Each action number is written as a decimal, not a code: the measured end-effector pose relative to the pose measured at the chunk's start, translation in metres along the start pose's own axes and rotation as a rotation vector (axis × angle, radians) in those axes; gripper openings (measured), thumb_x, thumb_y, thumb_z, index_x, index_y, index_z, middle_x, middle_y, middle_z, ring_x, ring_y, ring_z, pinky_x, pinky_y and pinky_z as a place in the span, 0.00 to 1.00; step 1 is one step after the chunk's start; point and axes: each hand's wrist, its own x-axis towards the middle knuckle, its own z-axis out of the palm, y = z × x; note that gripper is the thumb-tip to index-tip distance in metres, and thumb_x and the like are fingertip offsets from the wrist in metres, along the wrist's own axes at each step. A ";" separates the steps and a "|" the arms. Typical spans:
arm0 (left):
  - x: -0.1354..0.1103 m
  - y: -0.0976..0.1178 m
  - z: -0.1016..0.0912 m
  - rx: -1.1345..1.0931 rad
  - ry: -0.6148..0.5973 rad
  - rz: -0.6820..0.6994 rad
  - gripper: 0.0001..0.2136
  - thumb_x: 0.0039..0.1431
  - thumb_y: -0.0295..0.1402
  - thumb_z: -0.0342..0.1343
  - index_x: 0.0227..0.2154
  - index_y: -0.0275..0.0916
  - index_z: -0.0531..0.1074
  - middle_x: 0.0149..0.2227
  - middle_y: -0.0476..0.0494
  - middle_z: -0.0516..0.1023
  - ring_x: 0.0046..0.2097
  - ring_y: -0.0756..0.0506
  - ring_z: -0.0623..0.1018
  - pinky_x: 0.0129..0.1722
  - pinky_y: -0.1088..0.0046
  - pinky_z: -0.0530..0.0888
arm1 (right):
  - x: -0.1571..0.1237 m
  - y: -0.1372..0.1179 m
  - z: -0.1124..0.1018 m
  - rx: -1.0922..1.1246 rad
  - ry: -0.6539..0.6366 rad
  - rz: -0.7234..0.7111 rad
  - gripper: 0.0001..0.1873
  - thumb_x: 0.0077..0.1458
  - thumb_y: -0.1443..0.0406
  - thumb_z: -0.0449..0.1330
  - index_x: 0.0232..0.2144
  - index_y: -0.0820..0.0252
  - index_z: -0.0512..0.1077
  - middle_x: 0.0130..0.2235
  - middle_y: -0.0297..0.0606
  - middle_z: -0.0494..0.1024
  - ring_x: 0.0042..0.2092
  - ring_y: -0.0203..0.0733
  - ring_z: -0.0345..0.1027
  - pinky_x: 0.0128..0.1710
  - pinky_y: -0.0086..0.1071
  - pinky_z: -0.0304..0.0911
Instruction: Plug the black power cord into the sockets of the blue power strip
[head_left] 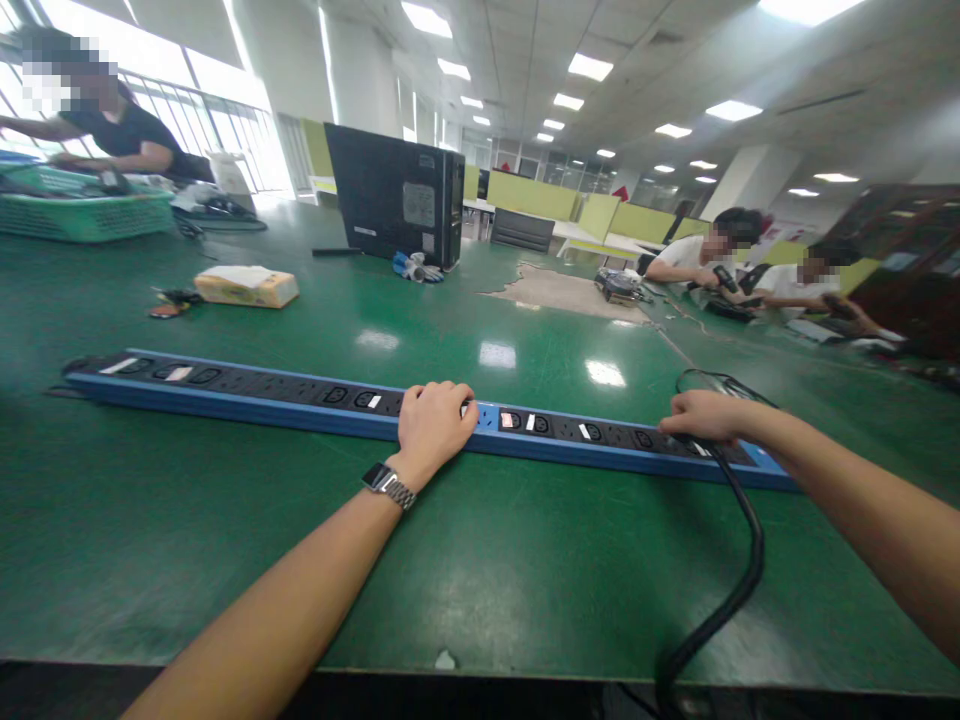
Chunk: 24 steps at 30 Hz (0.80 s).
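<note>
A long blue power strip with black socket panels lies across the green table, carrying several small white labels on its face. My left hand, with a watch at the wrist, is closed over the strip near its middle. Close to the strip's right end, my right hand is closed on the end of a thick black power cable. That end is hidden beneath the fingers, so I cannot tell whether it sits in a socket. From there the cable curves down and over the table's front edge.
On the green table stand a black computer case and a yellow tissue pack. Gloves lie beside the case. A green basket and a person are at far left. Two people work at the right, near a bare, worn tabletop patch.
</note>
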 end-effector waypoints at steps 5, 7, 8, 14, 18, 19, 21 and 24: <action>0.001 0.001 0.000 -0.004 -0.009 -0.004 0.12 0.60 0.37 0.46 0.35 0.44 0.75 0.37 0.45 0.79 0.41 0.42 0.74 0.44 0.61 0.61 | 0.006 0.025 0.017 0.053 0.066 -0.053 0.16 0.48 0.51 0.57 0.27 0.58 0.68 0.23 0.34 0.72 0.22 0.37 0.65 0.21 0.30 0.57; 0.001 0.001 0.000 -0.004 -0.013 -0.010 0.12 0.61 0.37 0.46 0.35 0.44 0.75 0.37 0.45 0.79 0.42 0.42 0.74 0.45 0.62 0.61 | 0.010 0.028 0.022 0.062 0.116 -0.107 0.17 0.47 0.50 0.58 0.26 0.57 0.68 0.25 0.34 0.73 0.26 0.37 0.67 0.24 0.28 0.58; 0.001 0.001 0.000 -0.004 -0.014 -0.011 0.12 0.61 0.37 0.46 0.35 0.44 0.75 0.37 0.45 0.79 0.42 0.42 0.74 0.45 0.62 0.61 | 0.011 0.029 0.024 0.065 0.119 -0.111 0.17 0.47 0.50 0.58 0.26 0.57 0.68 0.25 0.34 0.73 0.26 0.37 0.67 0.24 0.28 0.58; 0.001 0.000 0.000 -0.005 -0.009 0.000 0.12 0.61 0.37 0.46 0.35 0.44 0.75 0.36 0.46 0.79 0.41 0.42 0.74 0.45 0.61 0.61 | 0.012 0.026 0.023 0.037 0.087 -0.123 0.16 0.48 0.50 0.56 0.25 0.57 0.66 0.24 0.33 0.72 0.28 0.38 0.67 0.24 0.29 0.55; 0.001 0.000 0.000 -0.004 -0.007 0.000 0.12 0.61 0.37 0.46 0.34 0.44 0.75 0.36 0.46 0.79 0.41 0.42 0.74 0.45 0.61 0.62 | 0.007 0.023 0.026 -0.058 0.185 -0.166 0.16 0.49 0.50 0.55 0.25 0.56 0.66 0.25 0.35 0.73 0.30 0.40 0.67 0.27 0.29 0.54; 0.001 0.000 0.000 -0.001 -0.007 0.000 0.12 0.60 0.37 0.46 0.35 0.44 0.75 0.36 0.46 0.79 0.41 0.42 0.74 0.44 0.61 0.62 | 0.006 0.023 0.028 -0.076 0.201 -0.174 0.17 0.49 0.49 0.55 0.26 0.56 0.66 0.25 0.35 0.73 0.30 0.40 0.67 0.27 0.29 0.54; 0.000 0.001 0.000 0.002 -0.006 0.002 0.12 0.60 0.37 0.46 0.35 0.44 0.75 0.37 0.46 0.79 0.41 0.42 0.74 0.44 0.61 0.62 | 0.004 0.021 0.030 -0.098 0.214 -0.190 0.17 0.50 0.49 0.53 0.26 0.56 0.66 0.25 0.35 0.72 0.30 0.41 0.67 0.28 0.30 0.53; 0.000 0.000 0.000 -0.001 -0.008 0.007 0.12 0.60 0.37 0.46 0.35 0.44 0.75 0.37 0.46 0.79 0.41 0.42 0.74 0.44 0.62 0.62 | 0.003 0.019 0.033 -0.108 0.191 -0.220 0.17 0.52 0.49 0.51 0.26 0.56 0.65 0.24 0.35 0.72 0.30 0.41 0.67 0.28 0.30 0.53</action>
